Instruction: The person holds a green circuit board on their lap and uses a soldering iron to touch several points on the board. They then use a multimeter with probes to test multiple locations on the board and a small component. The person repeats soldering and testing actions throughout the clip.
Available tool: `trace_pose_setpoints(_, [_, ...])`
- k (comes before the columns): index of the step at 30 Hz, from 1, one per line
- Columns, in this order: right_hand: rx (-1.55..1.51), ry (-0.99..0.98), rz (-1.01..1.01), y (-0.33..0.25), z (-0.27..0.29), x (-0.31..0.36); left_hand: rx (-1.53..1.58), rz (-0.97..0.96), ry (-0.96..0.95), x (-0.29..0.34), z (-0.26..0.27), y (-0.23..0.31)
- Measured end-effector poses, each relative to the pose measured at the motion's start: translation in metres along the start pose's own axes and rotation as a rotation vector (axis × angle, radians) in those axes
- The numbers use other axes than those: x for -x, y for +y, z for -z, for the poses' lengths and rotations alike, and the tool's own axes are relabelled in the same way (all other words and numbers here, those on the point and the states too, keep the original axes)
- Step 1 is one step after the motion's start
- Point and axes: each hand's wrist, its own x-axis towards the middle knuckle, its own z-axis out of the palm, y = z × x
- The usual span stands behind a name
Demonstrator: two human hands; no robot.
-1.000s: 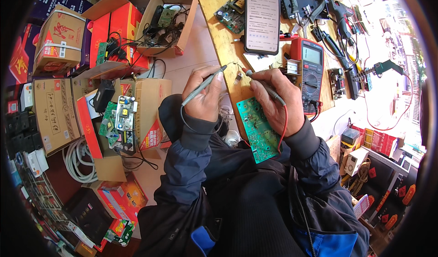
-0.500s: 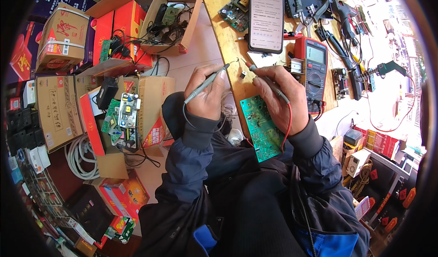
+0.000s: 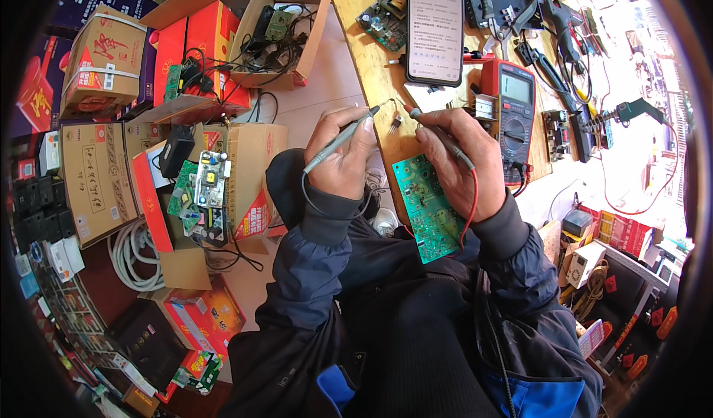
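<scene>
Clamping its grip around the dark-tipped grey probe (image 3: 334,145), the left hand (image 3: 343,154) is pointing it toward the red-wired probe (image 3: 447,141), on which the right hand (image 3: 469,154) is closing its own grip. Between the tips, above the wooden surface (image 3: 375,69), a tiny dark piece (image 3: 392,100) is showing; whether either tip is touching it, I cannot tell. A three-legged component (image 3: 396,126) is lying just below. The green circuit board (image 3: 425,214) is resting beneath the right hand, partly overlapping the surface's edge. Probing is apparently getting under way, both probes being in position; firm contact and a reading on the red multimeter (image 3: 514,132) are seemingly remaining, its display being illegible.
</scene>
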Motion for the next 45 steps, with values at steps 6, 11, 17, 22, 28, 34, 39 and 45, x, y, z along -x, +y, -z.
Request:
trace_pose_setpoints(6, [0.005,-0.020,0.019,0.0000,0.0020,0.0007,-0.025,-0.030,-0.008,-0.0040,-0.0022,-0.0030])
trace_pose_setpoints(11, [0.007,-0.021,0.038,-0.0005,0.0013,0.0000,-0.015,-0.029,-0.011,-0.0039,-0.0018,-0.0031])
trace_pose_setpoints(17, [0.012,-0.033,0.036,0.0000,0.0015,-0.0012,0.003,-0.018,-0.010,-0.0049,-0.0028,-0.0007])
trace_pose_setpoints(22, [0.006,-0.025,0.032,0.0010,0.0002,-0.0007,0.032,0.018,-0.005,-0.0047,-0.0038,0.0040])
trace_pose_setpoints(28, [0.021,-0.029,0.051,-0.0004,0.0006,-0.0018,-0.022,-0.043,-0.013,-0.0068,-0.0040,0.0049])
trace_pose_setpoints(34, [0.046,-0.034,0.059,-0.0028,0.0006,-0.0029,0.004,-0.058,-0.002,-0.0070,-0.0063,0.0010])
trace_pose_setpoints(39, [0.055,-0.031,0.072,-0.0033,0.0001,-0.0042,-0.011,-0.054,-0.005,-0.0071,-0.0051,-0.0018])
trace_pose_setpoints(45, [0.070,-0.033,0.080,-0.0033,-0.0009,-0.0054,0.023,-0.033,0.014,-0.0049,-0.0048,-0.0006])
